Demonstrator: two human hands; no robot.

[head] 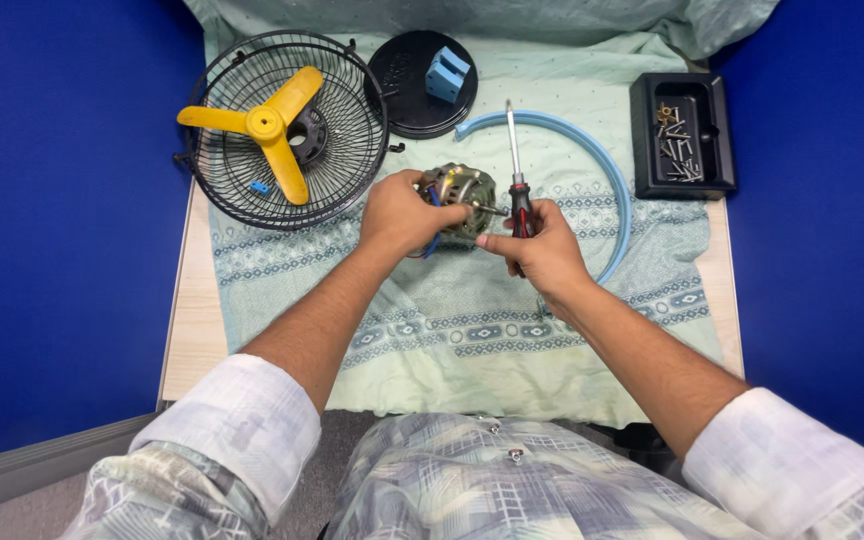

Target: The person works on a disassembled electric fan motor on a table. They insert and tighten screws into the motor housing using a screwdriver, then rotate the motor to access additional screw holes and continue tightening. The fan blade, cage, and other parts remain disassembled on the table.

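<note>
**benchfan:** Two hands on one small part here. The left hand [404, 212] has its fingers wrapped around a fan motor [462, 196], lifted just above the patterned cloth [472, 330] on the worktop [184, 330]. The right hand [540, 248] has its fingers closed round the red-and-black handle of a screwdriver [517, 180], shaft pointing away from the person, and it also seems to pinch the motor's shaft end.

**wirenut:** What sits around the motor?

**benchfan:** Left of the motor is the black wire grille [287, 130] with the yellow blade [270, 128] lying in it. Beyond the motor there's a round black cover [407, 95] with a blue block [447, 74] on top. A blue plastic ring [607, 170] curves past the motor's right side, and further right is a black tray [720, 135] of loose screws.

**wirenut:** My worry would be the coloured wires at the motor, right under that left thumb. Squeeze or twist too hard and a lead could tear off.

**benchfan:** Agreed. Also that driver is held awkwardly while the same fingers pinch, so I'd guess it could slip and drop.
</note>
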